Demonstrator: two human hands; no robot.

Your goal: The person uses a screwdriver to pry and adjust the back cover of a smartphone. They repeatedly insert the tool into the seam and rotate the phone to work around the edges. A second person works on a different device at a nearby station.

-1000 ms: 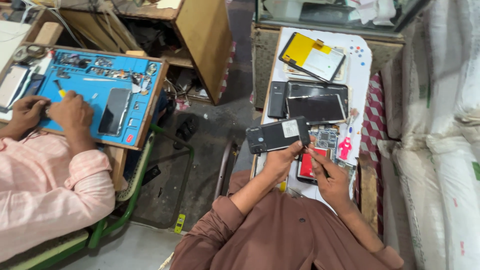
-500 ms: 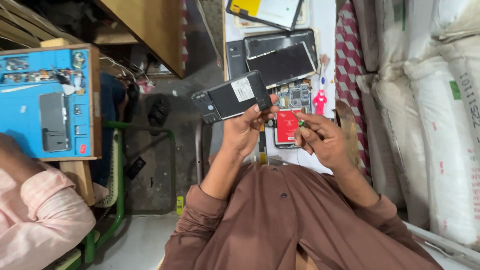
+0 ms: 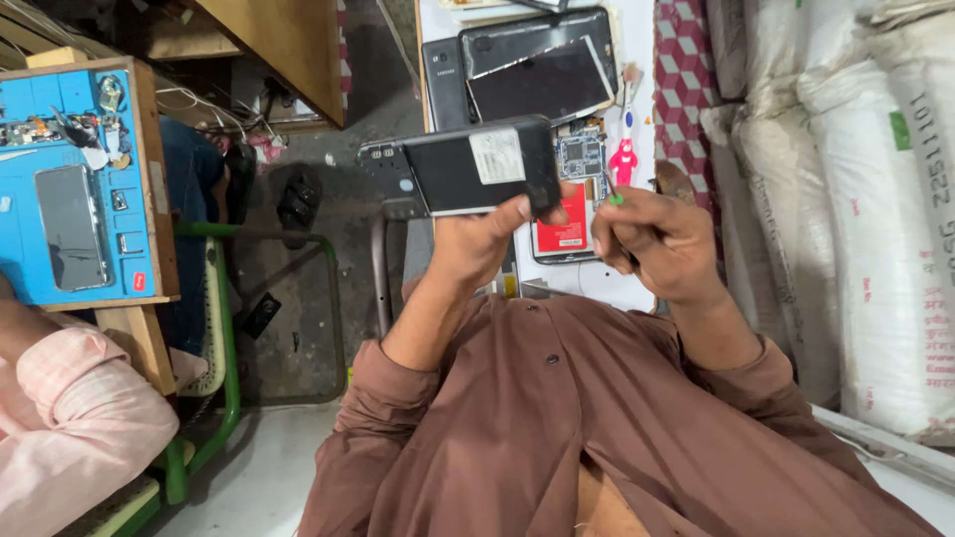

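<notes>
Far left: a blue work mat (image 3: 75, 179) lay on a wooden board at the left edge of the frame, with a dark phone (image 3: 68, 227) flat on it and small parts along its top; a co-worker's pink sleeve (image 3: 70, 418) filled the lower left corner.
Left of centre: a green metal chair frame (image 3: 224, 348) stood over the grey floor.
Centre: my left hand (image 3: 482, 244) had its grip closed on a black phone back (image 3: 468, 169), held level above the table edge, thumb on its lower right corner.
Right of centre: my right hand (image 3: 662, 239) had its grip closed on a thin green-tipped tool (image 3: 614, 194), just beside the phone back's right end.
Table: the white table (image 3: 597, 283) carried an opened phone with a red battery (image 3: 565, 227).
Upper centre: dark tablets (image 3: 542, 75) lay stacked.
Far right: white sacks (image 3: 865, 219) stood piled.
</notes>
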